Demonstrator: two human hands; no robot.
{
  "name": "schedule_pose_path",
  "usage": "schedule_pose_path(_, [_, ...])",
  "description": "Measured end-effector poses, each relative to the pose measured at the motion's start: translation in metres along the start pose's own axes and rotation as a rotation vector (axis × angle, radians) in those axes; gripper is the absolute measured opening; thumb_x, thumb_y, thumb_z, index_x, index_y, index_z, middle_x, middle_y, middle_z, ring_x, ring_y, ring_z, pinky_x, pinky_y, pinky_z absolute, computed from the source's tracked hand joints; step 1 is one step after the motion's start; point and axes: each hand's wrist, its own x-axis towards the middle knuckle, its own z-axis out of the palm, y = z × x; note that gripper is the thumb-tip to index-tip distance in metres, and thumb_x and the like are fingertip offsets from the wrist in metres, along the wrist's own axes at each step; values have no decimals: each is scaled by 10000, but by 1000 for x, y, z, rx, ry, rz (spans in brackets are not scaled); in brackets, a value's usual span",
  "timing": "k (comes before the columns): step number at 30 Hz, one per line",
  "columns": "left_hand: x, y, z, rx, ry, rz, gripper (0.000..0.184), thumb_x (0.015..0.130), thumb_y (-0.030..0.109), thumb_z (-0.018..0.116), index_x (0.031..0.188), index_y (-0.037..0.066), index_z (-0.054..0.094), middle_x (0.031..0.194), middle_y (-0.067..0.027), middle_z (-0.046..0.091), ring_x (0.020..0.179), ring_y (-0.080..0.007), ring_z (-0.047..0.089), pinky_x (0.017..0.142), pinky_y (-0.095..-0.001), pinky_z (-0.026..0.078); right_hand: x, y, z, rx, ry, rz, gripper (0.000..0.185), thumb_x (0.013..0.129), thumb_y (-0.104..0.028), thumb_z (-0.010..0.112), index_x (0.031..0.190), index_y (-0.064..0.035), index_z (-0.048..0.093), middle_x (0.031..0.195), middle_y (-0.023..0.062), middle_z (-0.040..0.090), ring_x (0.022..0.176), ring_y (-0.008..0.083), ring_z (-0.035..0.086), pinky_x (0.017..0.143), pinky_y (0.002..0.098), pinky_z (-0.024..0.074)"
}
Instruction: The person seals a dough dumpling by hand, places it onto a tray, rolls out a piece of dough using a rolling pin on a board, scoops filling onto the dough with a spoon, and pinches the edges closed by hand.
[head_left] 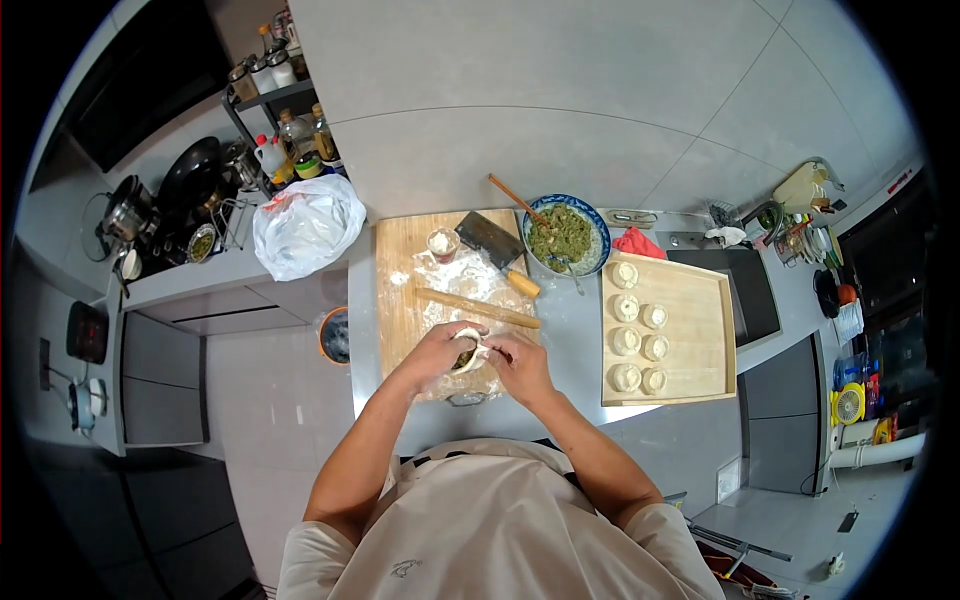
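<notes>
A round dough wrapper (pixel 476 356) with dark green filling is held above the near edge of a floured wooden board (pixel 398 300). My left hand (pixel 441 352) cups it from the left, fingers wrapped round it. From the right, my right hand (pixel 516 362) pinches the wrapper's edge. Just beyond my hands lies a rolling pin (pixel 478 307). Farther back on the board are a cleaver (pixel 487 238) with a wooden handle and a small cup of flour (pixel 443 246). A patterned bowl of green filling (pixel 566 236) stands right of the board, a wooden spoon in it.
To the right, a wooden tray (pixel 690 330) holds several shaped dough pieces (pixel 626 341). Behind it are a red cloth (pixel 638 243) and a sink (pixel 735 290). At the left stand a white plastic bag (pixel 308 226), bottles (pixel 297 135) and a wok (pixel 190 175).
</notes>
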Motion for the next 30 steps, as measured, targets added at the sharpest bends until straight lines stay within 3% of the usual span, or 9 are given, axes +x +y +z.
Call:
schedule_pose_path(2, [3, -1, -4, 45, -48, -5, 411, 982, 72, 600, 1390, 50, 643, 1147, -63, 693, 1036, -161, 683, 934, -306, 554, -1, -2, 1, 59, -18, 106, 135, 931, -53, 775, 1061, -24, 749, 943, 110, 733, 751, 198, 678, 707, 321, 546])
schedule_pose_path(4, [-2, 7, -2, -223, -41, -41, 428, 986, 85, 603, 1414, 70, 607, 1221, -84, 680, 1105, -194, 682, 965, -357, 560, -4, 7, 6, 185, 51, 364, 113, 947, -81, 782, 1044, -33, 747, 896, 47, 738, 759, 98, 649, 694, 277, 530])
schedule_pose_path(5, [-5, 9, 4, -223, -41, -38, 428, 986, 85, 603, 1414, 70, 607, 1221, -84, 680, 1105, -194, 682, 965, -357, 560, -5, 11, 10, 184, 52, 362, 113, 947, -81, 782, 1044, -33, 747, 896, 47, 738, 759, 98, 649, 694, 277, 530])
schedule_pose_path(7, [-12, 9, 21, -720, 123, -34, 401, 1000, 97, 591, 1399, 61, 591, 1178, -79, 678, 1065, -184, 677, 935, -357, 562, -1, 14, 16, 407, 216, 432, 120, 961, -84, 777, 1046, -12, 733, 850, 19, 723, 762, 53, 625, 694, 256, 525])
schedule_pose_path(11, [9, -25, 30, -717, 204, 221, 354, 1001, 33, 581, 1353, 76, 591, 1212, -66, 645, 1118, -182, 644, 933, -340, 548, -2, 8, 12, 312, 102, 436, 166, 945, -92, 798, 1054, 9, 724, 843, 21, 716, 748, 50, 622, 685, 256, 530])
schedule_pose_path(17, [10, -30, 29, -428, 227, 275, 375, 991, -41, 549, 1335, 98, 598, 1182, -63, 636, 1054, -168, 639, 881, -311, 540, 4, -8, 6, 79, 111, 377, 267, 880, -93, 852, 1115, -21, 749, 914, 59, 717, 718, 106, 634, 671, 280, 538])
schedule_pose_path(26, [12, -36, 28, -378, 187, 272, 310, 1013, -17, 549, 1290, 113, 602, 1085, -39, 615, 971, -136, 620, 838, -314, 550, 1, 4, 9, 18, 93, 183, 199, 882, -73, 824, 1061, -47, 741, 944, 71, 723, 755, 178, 669, 701, 316, 549])
schedule_pose_path(28, [12, -35, 25, -323, 182, 263, 299, 1016, -14, 551, 1282, 111, 606, 1080, -40, 620, 969, -134, 621, 840, -309, 549, 2, 8, 6, -180, 115, -151, 180, 891, -45, 805, 1060, -47, 744, 961, 75, 723, 782, 185, 678, 709, 322, 549])
schedule_pose_path(30, [10, -31, 24, -269, 179, 254, 289, 1019, -12, 553, 1274, 109, 610, 1076, -42, 624, 968, -133, 622, 842, -304, 549, -1, 7, 6, -129, 117, -103, 190, 886, -40, 804, 1065, -47, 742, 967, 82, 721, 785, 199, 681, 713, 327, 552])
